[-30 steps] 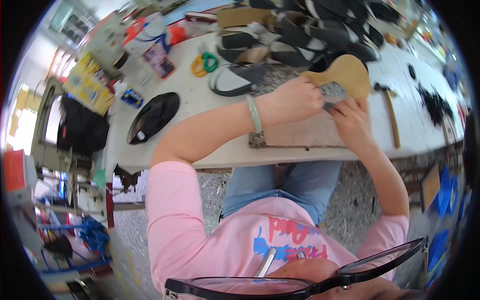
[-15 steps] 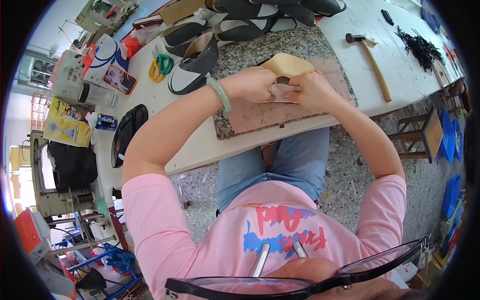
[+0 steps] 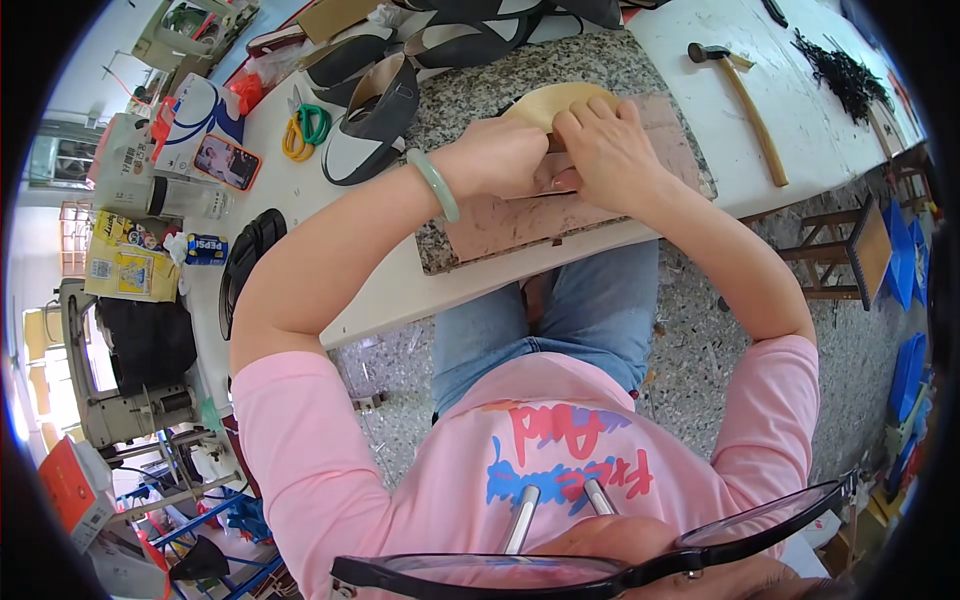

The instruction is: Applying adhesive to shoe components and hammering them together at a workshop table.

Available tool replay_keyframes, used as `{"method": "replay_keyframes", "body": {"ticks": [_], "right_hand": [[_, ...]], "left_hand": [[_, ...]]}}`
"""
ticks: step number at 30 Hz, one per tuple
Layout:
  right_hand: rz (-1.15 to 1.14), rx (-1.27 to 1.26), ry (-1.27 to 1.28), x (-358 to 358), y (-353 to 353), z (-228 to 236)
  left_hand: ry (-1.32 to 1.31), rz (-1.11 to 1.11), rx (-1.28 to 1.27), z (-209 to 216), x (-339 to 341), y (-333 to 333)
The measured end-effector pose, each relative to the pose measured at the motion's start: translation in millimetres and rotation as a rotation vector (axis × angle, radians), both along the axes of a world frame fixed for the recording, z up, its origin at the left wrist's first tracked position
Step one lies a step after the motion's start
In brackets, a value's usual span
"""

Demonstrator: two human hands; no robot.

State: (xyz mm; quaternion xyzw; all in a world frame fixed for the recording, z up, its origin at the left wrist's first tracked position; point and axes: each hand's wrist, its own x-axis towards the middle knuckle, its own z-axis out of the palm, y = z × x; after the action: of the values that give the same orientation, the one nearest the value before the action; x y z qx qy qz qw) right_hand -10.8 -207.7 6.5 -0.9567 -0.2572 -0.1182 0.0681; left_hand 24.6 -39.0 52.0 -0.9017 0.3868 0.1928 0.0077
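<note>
Both hands work on a shoe upper (image 3: 558, 100) with a tan curved face and a dark edge, over a pinkish board (image 3: 500, 232). My left hand (image 3: 503, 158), with a pale green bangle on its wrist, is closed on the upper's left side, fingers bent inward. My right hand (image 3: 608, 160) grips the other side, its fingers bent over the tan face and its thumb low by the left hand. Between the hands a pale flap shows, mostly hidden by the fingers. Left of them lies a grey and white shoe (image 3: 372, 122).
The board rests on a speckled stone slab (image 3: 655, 75) on the white table (image 3: 375, 290). More grey shoes (image 3: 470, 42) are piled behind. A hammer (image 3: 745, 110) and black strips (image 3: 838, 82) lie right; scissors (image 3: 305, 130), a phone (image 3: 228, 162), a can (image 3: 207, 250) and black sandals (image 3: 250, 255) left.
My right hand's fingers have shifted up and over the tan face, where they earlier pinched the pale flap lower down. My left hand stays closed. The whole view has shifted slightly.
</note>
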Motion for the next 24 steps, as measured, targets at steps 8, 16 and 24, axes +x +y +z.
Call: {"method": "replay_keyframes", "body": {"ticks": [8,16,24], "right_hand": [[0.370,0.059,-0.240,-19,-29,-20],[0.459,0.618,-0.182,-18,-43,38],[0.840,1.375,0.652,-21,-67,67]], "left_hand": [[0.034,0.018,-0.100,-6,-1,6],[0.902,0.341,-0.891,37,-9,22],[1.276,0.276,-1.300,70,-47,6]]}}
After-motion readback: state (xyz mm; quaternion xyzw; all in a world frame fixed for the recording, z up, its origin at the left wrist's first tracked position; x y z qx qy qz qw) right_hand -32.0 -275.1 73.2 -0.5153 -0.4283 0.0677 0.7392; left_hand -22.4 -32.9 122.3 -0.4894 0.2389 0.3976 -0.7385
